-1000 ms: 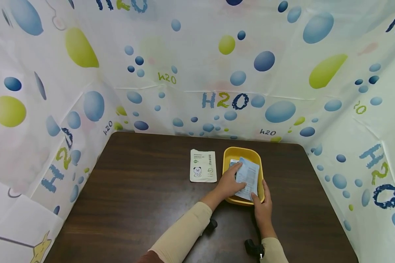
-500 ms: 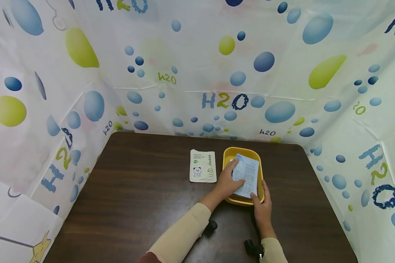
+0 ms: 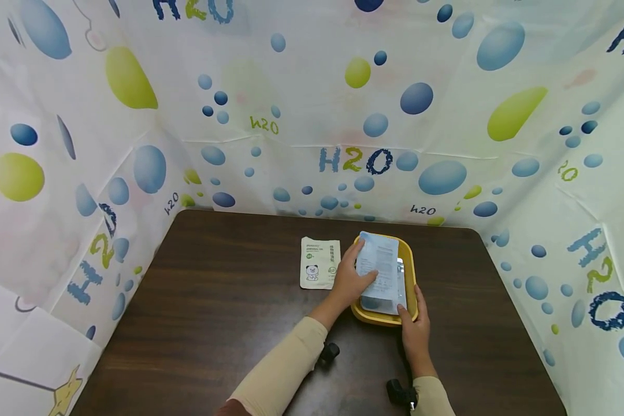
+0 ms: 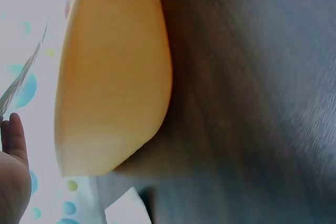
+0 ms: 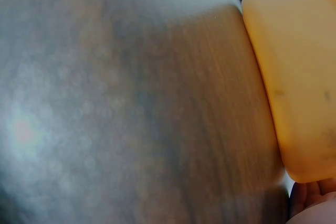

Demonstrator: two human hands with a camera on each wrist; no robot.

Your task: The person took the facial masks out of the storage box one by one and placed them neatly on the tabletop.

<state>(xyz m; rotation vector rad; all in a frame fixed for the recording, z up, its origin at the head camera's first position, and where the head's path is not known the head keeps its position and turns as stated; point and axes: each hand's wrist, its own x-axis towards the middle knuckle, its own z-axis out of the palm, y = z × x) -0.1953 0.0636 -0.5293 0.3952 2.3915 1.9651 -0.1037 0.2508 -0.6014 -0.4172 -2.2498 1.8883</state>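
Note:
My left hand (image 3: 349, 283) holds a flat light-blue packet (image 3: 379, 257) by its left edge, thumb on its printed face, over a yellow plastic basket (image 3: 409, 260). Below that packet, another silvery-blue packet (image 3: 387, 304) shows in the basket. At the basket's near right corner, my right hand (image 3: 416, 332) grips the rim, thumb inside and fingers along the outer wall. In the left wrist view the raised packet (image 4: 23, 74) appears edge-on above my left hand (image 4: 14, 171), apart from the basket wall (image 4: 113, 77). The right wrist view catches my right fingers (image 5: 312, 190) under the basket's corner.
A white packet with a panda drawing (image 3: 320, 264) lies flat on the dark wooden table (image 3: 229, 300), just left of the basket. A white curtain (image 3: 312, 104) with blue and green dots encloses the table's back and sides.
My left hand has drawn the light-blue packet up and leftward from the basket, uncovering the silvery packet beneath. My right hand keeps its place on the rim.

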